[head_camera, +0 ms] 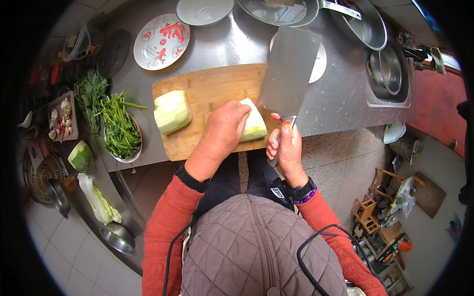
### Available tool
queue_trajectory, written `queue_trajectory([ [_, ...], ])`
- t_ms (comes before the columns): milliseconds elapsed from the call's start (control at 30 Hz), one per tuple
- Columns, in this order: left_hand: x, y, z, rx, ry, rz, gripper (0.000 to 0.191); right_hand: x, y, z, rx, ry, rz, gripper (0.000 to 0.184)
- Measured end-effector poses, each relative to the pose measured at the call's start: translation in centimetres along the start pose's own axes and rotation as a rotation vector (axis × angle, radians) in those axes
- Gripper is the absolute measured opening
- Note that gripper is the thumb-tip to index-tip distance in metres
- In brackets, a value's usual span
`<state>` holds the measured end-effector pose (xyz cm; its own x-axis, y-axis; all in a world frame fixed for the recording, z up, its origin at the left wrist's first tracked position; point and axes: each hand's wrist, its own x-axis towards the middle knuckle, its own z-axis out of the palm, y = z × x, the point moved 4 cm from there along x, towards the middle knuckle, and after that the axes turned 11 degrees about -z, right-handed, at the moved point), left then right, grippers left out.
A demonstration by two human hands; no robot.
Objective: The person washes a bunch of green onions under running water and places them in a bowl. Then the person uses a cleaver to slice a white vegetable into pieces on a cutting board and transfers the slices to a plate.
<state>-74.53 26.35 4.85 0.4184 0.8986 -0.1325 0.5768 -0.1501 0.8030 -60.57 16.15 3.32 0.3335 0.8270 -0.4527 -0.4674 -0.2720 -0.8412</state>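
Note:
My right hand [287, 148] grips the handle of a broad metal cleaver [290, 70]. Its blade is raised and points away from me, over the right end of a wooden cutting board [214, 85]. My left hand [227, 124] lies against a peeled pale-green piece of gourd or melon [254, 124], with its fingers curled at the top; the hand hides the left part of this piece. Another peeled piece [173, 112] sits apart at the board's left side. Behind the blade, a white plate [319, 64] is partly hidden.
Left of the board stand a bowl of cut greens [121, 129], an unpeeled green chunk [80, 156], a garlic tray [63, 116] and a cabbage piece [98, 199]. A fish-patterned plate [162, 41], a white bowl [204, 11] and a pan [281, 13] line the back. A sink [389, 100] is at right.

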Motion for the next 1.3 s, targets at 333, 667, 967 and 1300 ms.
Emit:
queue_trajectory([
  [333, 1.3, 0.7, 0.2, 0.224, -0.097, 0.187, 0.009, 0.6, -0.3, -0.3, -0.023, -0.045, -0.046, 0.059],
  [667, -2.1, -3.9, -3.7, -0.947, -0.305, -0.622, 0.012, -0.3, -1.8, -0.6, -0.057, -0.13, -0.049, 0.054],
  [967, -1.2, -3.1, -2.2, -0.447, -0.152, -0.317, 0.018, -1.9, -3.1, -2.1, -0.169, -0.067, -0.132, 0.054],
  [1300, 2.0, -0.5, -0.1, 0.053, -0.117, 0.113, 0.011, -4.2, -1.5, -2.3, -0.081, -0.037, -0.138, 0.047],
])
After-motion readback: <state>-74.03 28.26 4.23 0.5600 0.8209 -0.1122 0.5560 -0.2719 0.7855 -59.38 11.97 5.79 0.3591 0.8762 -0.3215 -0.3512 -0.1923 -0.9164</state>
